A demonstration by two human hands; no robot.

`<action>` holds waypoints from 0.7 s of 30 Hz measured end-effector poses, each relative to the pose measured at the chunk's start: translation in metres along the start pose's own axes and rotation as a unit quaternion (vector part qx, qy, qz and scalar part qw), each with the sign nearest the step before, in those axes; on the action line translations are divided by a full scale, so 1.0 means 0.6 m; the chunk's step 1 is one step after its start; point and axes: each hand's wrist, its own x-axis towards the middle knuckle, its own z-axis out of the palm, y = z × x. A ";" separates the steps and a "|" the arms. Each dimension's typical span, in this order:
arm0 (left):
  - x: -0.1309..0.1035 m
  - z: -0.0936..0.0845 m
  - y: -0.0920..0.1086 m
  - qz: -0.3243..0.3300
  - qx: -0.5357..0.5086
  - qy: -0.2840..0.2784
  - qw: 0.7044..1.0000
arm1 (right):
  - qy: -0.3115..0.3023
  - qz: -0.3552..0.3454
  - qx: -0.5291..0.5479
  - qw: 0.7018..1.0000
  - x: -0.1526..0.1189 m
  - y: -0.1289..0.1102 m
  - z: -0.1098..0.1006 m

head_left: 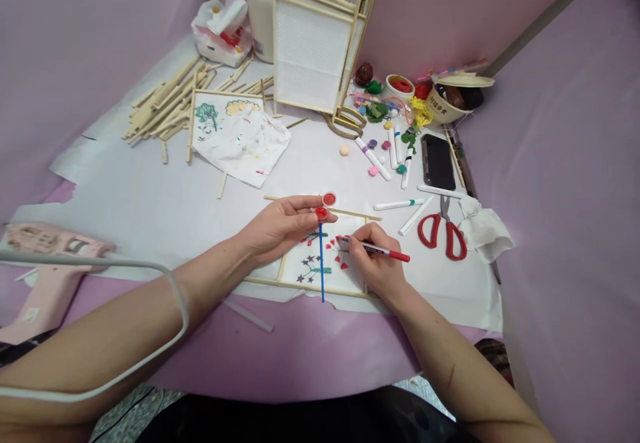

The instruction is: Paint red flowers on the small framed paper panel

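Wooden frame (matt, smooth-looking)

Soft, fairly even light (pinkish against the walls) lays only faint shadows on the white paper, while wide-angle stretch distorts the edges and fine details look slightly blurred.

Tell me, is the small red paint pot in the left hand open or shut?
Open: the paint pot shows red inside, with its round lid tilted back beyond it.

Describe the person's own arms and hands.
The left hand and right hand are bare, with no gloves, rings or watch showing. No sleeves show. A thin line marks the right forearm; a pale cable loops across the left forearm.
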 end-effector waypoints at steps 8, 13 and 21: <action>0.000 0.002 0.001 -0.001 0.004 0.002 1.000 | -0.001 0.000 -0.008 1.000 0.002 -0.005 0.000; -0.001 0.001 0.001 0.000 0.001 -0.004 1.000 | 0.002 -0.005 -0.004 1.000 0.002 -0.005 -0.001; -0.001 0.001 0.002 -0.009 -0.005 0.000 1.000 | 0.004 -0.017 0.001 1.000 0.002 -0.004 -0.001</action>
